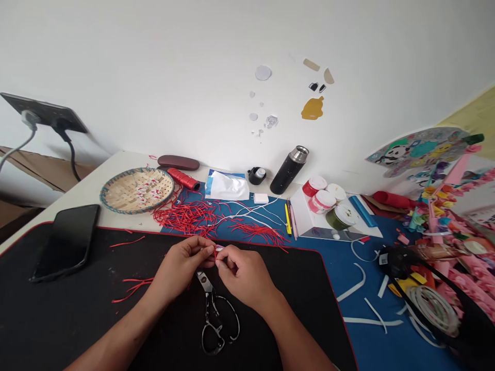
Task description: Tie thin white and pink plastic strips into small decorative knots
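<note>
My left hand [189, 259] and my right hand [242, 270] meet above a black mat [294, 304], fingertips nearly touching. Both are pinched on a short red cord [215, 253], with a small whitish bit beside it that I cannot make out. Below my hands lies a pair of scissors [211, 309] with dark handles; its blade tips are hidden under my fingers. A heap of cut red cords [189, 216] is just beyond my left hand, and another bunch of red cords [259, 233] lies beyond my right. Loose red strands [135, 287] rest left of my left wrist.
A woven basket [108, 206] holds small red-and-white pieces. Near it are a phone [69, 239] and a red cord spool [183, 179]. A black flask [289, 170], lidded jars [342, 216] and pens [291, 219] stand or lie farther right. White strips [373, 322] and pink crafts crowd the right side.
</note>
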Action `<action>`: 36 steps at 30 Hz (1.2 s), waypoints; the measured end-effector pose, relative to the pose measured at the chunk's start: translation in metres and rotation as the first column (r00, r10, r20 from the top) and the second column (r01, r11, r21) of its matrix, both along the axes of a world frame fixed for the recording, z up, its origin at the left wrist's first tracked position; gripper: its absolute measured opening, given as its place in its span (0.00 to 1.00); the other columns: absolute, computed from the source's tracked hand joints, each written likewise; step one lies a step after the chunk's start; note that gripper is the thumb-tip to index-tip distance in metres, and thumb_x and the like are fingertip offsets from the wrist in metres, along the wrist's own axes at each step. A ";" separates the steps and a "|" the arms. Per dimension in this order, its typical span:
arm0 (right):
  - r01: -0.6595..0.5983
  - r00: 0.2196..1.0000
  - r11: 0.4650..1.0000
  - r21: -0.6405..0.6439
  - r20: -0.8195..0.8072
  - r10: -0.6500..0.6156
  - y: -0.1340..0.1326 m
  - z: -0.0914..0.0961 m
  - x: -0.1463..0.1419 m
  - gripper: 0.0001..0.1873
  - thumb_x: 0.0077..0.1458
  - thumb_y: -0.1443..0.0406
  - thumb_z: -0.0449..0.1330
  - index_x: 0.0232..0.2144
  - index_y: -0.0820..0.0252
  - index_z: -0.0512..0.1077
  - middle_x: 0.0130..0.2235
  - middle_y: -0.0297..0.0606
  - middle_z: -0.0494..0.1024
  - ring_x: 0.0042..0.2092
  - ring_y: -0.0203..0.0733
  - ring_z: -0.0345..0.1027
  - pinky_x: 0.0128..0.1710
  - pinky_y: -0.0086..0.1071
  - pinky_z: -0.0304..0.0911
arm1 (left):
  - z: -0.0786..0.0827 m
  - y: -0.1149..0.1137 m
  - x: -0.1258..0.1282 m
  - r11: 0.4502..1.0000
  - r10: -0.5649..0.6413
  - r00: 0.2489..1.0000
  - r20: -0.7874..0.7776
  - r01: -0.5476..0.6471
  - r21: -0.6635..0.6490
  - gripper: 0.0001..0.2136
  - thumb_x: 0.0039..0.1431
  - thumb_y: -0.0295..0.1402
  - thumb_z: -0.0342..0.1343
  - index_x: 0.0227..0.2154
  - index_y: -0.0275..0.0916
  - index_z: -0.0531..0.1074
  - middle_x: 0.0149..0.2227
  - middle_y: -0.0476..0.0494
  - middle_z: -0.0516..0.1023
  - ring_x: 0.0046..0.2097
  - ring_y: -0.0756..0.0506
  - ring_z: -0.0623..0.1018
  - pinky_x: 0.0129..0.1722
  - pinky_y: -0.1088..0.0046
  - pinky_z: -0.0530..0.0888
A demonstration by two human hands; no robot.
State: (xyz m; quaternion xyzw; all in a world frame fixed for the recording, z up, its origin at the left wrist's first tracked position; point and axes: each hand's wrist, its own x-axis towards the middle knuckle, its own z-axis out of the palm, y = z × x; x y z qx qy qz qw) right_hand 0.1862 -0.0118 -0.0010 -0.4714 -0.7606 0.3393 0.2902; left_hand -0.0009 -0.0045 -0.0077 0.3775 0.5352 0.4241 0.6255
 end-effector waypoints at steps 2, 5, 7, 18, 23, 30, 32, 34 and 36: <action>-0.003 1.000 1.000 0.000 0.005 0.003 0.000 0.000 0.000 0.05 0.60 0.69 0.61 0.36 0.55 0.75 0.22 0.24 0.66 0.23 0.32 0.57 0.27 0.27 0.49 | 0.000 0.000 0.000 1.000 0.016 0.999 0.031 -0.016 -0.005 0.22 0.43 0.53 0.76 0.30 0.39 0.82 0.31 0.46 0.84 0.34 0.42 0.85 0.40 0.64 0.84; 0.003 1.000 1.000 0.005 0.011 -0.003 -0.001 0.001 0.000 0.04 0.59 0.69 0.61 0.35 0.55 0.75 0.22 0.24 0.65 0.23 0.32 0.56 0.27 0.27 0.49 | 0.000 0.001 -0.001 0.999 0.035 0.998 0.061 -0.034 -0.013 0.23 0.43 0.54 0.76 0.31 0.39 0.80 0.31 0.47 0.84 0.34 0.43 0.85 0.40 0.65 0.84; 0.000 1.000 1.000 0.006 0.015 0.000 0.000 0.001 0.000 0.04 0.59 0.70 0.61 0.34 0.55 0.74 0.22 0.23 0.64 0.23 0.32 0.55 0.27 0.27 0.48 | 0.000 0.001 -0.001 0.999 0.045 0.996 0.072 -0.044 -0.013 0.24 0.43 0.54 0.76 0.31 0.39 0.79 0.30 0.48 0.83 0.33 0.43 0.84 0.39 0.65 0.84; -0.002 1.000 0.999 0.046 0.003 0.002 -0.001 0.005 -0.001 0.06 0.56 0.72 0.60 0.31 0.56 0.70 0.20 0.21 0.59 0.21 0.31 0.52 0.26 0.27 0.45 | -0.002 0.002 -0.005 0.985 0.102 0.987 -0.125 -0.083 0.149 0.23 0.51 0.57 0.70 0.31 0.40 0.78 0.33 0.43 0.84 0.37 0.41 0.83 0.38 0.66 0.81; -0.015 1.000 0.999 0.052 0.013 0.015 -0.002 0.008 0.000 0.06 0.55 0.72 0.60 0.31 0.56 0.69 0.20 0.22 0.59 0.21 0.31 0.53 0.26 0.28 0.45 | -0.002 0.004 -0.007 0.984 0.141 0.987 -0.080 -0.131 0.118 0.23 0.47 0.56 0.73 0.28 0.40 0.77 0.27 0.47 0.80 0.29 0.44 0.79 0.32 0.68 0.79; -0.018 0.998 1.000 0.019 0.055 0.017 0.000 0.011 0.000 0.06 0.57 0.72 0.60 0.32 0.55 0.71 0.20 0.22 0.61 0.22 0.32 0.54 0.27 0.28 0.46 | 0.003 0.003 -0.003 0.977 0.187 0.982 0.003 -0.186 0.106 0.21 0.47 0.52 0.74 0.29 0.40 0.76 0.28 0.49 0.79 0.29 0.46 0.78 0.33 0.70 0.77; -0.016 0.998 1.000 -0.004 0.066 0.017 0.000 0.011 -0.001 0.06 0.57 0.72 0.61 0.33 0.55 0.72 0.21 0.23 0.63 0.22 0.33 0.55 0.27 0.28 0.47 | 0.005 0.002 -0.003 0.978 0.161 0.986 -0.036 -0.155 0.138 0.20 0.51 0.52 0.72 0.30 0.40 0.76 0.30 0.47 0.81 0.31 0.45 0.78 0.33 0.70 0.76; -0.013 0.997 1.000 -0.027 0.069 0.015 0.000 0.011 -0.001 0.06 0.57 0.72 0.61 0.33 0.54 0.73 0.22 0.23 0.65 0.23 0.33 0.57 0.27 0.28 0.48 | 0.007 0.002 -0.003 0.981 0.123 0.990 -0.064 -0.112 0.157 0.19 0.54 0.53 0.69 0.31 0.41 0.76 0.31 0.46 0.82 0.32 0.44 0.78 0.34 0.70 0.75; -0.011 0.997 0.999 -0.047 0.070 0.014 0.000 0.011 0.000 0.06 0.58 0.71 0.62 0.34 0.54 0.74 0.23 0.24 0.68 0.24 0.34 0.59 0.28 0.27 0.49 | 0.007 0.001 -0.003 0.977 0.119 0.989 -0.087 -0.101 0.189 0.19 0.56 0.54 0.67 0.30 0.42 0.74 0.29 0.47 0.82 0.31 0.43 0.78 0.33 0.70 0.74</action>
